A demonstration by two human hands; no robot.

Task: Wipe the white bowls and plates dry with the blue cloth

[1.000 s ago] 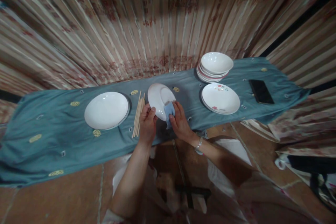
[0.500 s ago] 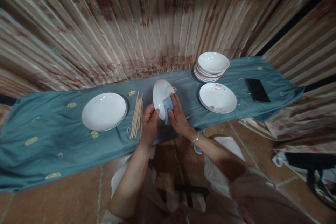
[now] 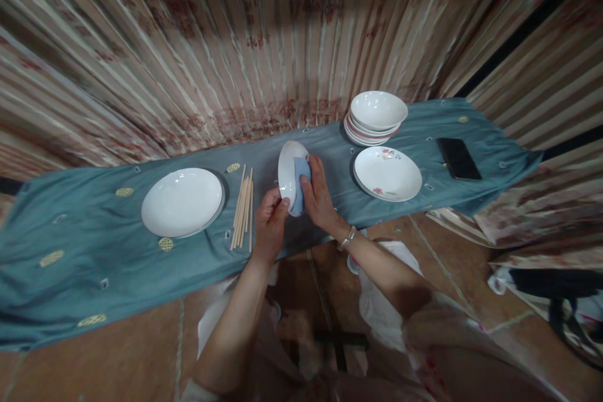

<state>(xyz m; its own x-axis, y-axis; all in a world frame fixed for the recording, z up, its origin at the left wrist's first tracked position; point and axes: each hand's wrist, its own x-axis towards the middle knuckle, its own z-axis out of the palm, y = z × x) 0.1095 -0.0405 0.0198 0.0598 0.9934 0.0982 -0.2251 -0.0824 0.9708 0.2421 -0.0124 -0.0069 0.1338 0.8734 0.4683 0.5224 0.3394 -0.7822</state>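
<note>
A white bowl (image 3: 286,169) is held tilted on its side above the middle of the table. My left hand (image 3: 271,221) grips its lower left rim, thumb on the near side and fingers behind. With my right hand (image 3: 321,198) I press a folded blue cloth (image 3: 302,183) against the bowl's right part; the thumb lies on the cloth. Just left of my left hand lie several wooden chopsticks (image 3: 242,210) on the tablecloth. To the right of my right hand sit flower-patterned plates (image 3: 387,174), stacked.
White plates (image 3: 183,202) are stacked at the left. Behind the patterned plates stands a stack of bowls (image 3: 378,111). A black phone (image 3: 458,159) lies at the right on the green tablecloth (image 3: 127,251). A pleated curtain (image 3: 282,44) hangs close behind the table.
The blue cloth has moved up and lies flatter over the bowl's right part. The bowl is turned more edge-on. The view has shifted slightly.
</note>
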